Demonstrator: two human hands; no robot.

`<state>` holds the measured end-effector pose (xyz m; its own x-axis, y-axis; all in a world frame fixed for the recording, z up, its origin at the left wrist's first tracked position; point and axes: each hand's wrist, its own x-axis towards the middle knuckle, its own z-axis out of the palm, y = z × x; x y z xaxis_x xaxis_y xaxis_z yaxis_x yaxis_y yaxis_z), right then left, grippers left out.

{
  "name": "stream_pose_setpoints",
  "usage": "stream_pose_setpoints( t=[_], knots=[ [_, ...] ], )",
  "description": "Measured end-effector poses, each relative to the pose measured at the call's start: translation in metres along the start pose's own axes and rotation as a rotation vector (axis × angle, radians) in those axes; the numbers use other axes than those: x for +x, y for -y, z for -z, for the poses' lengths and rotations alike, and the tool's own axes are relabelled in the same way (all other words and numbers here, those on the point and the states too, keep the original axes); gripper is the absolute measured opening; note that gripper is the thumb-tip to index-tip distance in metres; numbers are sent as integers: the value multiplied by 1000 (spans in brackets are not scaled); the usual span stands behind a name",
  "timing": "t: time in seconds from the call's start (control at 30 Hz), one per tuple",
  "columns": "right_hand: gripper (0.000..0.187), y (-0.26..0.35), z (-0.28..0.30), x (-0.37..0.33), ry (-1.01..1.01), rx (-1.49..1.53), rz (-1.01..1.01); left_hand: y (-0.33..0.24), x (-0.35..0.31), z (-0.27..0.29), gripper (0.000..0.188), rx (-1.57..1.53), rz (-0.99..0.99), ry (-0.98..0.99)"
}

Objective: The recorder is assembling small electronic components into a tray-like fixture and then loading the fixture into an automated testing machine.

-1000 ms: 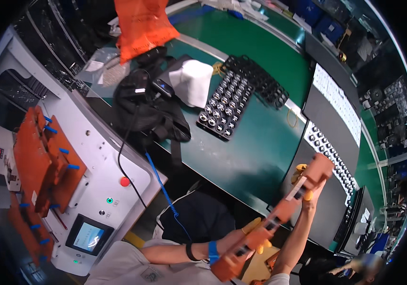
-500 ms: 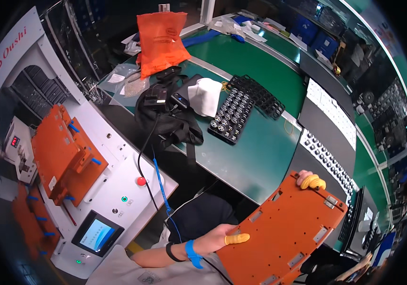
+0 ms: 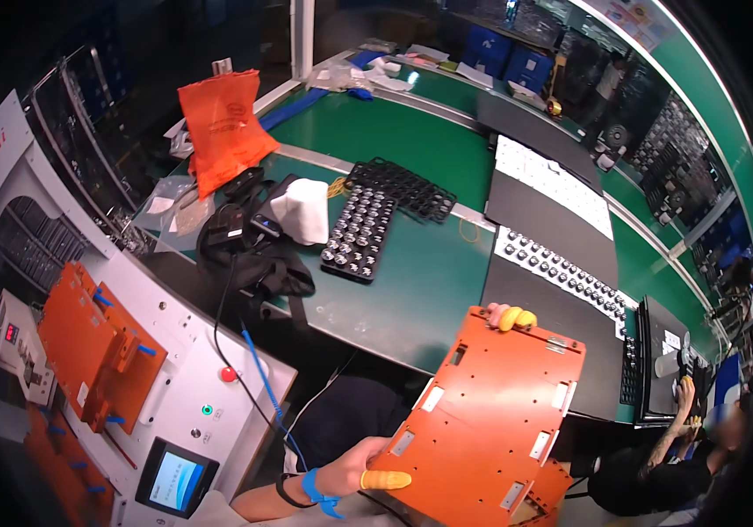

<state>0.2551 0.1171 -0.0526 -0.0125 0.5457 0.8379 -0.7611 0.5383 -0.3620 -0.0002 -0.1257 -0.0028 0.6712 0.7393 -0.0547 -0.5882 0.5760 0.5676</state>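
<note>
An orange fixture panel (image 3: 490, 404) with metal plates and small holes is tilted up in front of me. My left hand (image 3: 363, 470) grips its near left edge, the thumb in a yellow finger cot lying on the face. At the far edge my right hand (image 3: 511, 317) curls its fingers over the top; these wear yellow cots too, and the rest of that hand is hidden behind the panel. A second orange part (image 3: 554, 492) shows below the panel's right side; whether it is joined on cannot be seen. A blue band (image 3: 319, 494) circles my left wrist.
At left stands a white machine (image 3: 192, 351) with orange fixtures (image 3: 100, 347), a red button and a screen. The green table (image 3: 394, 303) bears a black tray (image 3: 359, 235) of round parts, a black bag and an orange bag (image 3: 225, 127). A co-worker (image 3: 657, 474) sits at right.
My view has swung to the right, so the table and machine sit farther left. The panel, still in both hands, is tipped more upright. More of the co-worker shows.
</note>
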Motion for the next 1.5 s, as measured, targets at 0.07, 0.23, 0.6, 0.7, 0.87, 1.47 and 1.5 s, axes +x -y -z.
stream_pose_setpoints(
  t=[0.07, 0.23, 0.6, 0.7, 0.87, 1.47, 1.5],
  knots=[
    [35, 16, 3, -11, -91, -42, -19, -2, 7, -7, 58, 115, -7, -10],
    [40, 56, -35, -40, -551, -151, -136, -28, 14, -19, 53, 379, -113, -160],
    [69, 51, -134, -83, -721, -131, -703, -64, -27, -2, 56, 428, -707, -264],
    [78, 34, -177, -47, -676, 119, -781, -65, -75, 3, 66, 542, -695, -451],
    [82, 2, -216, -18, -57, 506, -931, -15, -191, -35, 54, 478, -1079, -640],
    [48, -10, -345, -31, 1099, 276, -1373, 44, -427, -84, 48, 272, -1796, -1397],
    [47, -11, -337, -31, 1075, 276, -1414, 32, -429, -100, 49, 360, -1799, -1363]
  ],
)
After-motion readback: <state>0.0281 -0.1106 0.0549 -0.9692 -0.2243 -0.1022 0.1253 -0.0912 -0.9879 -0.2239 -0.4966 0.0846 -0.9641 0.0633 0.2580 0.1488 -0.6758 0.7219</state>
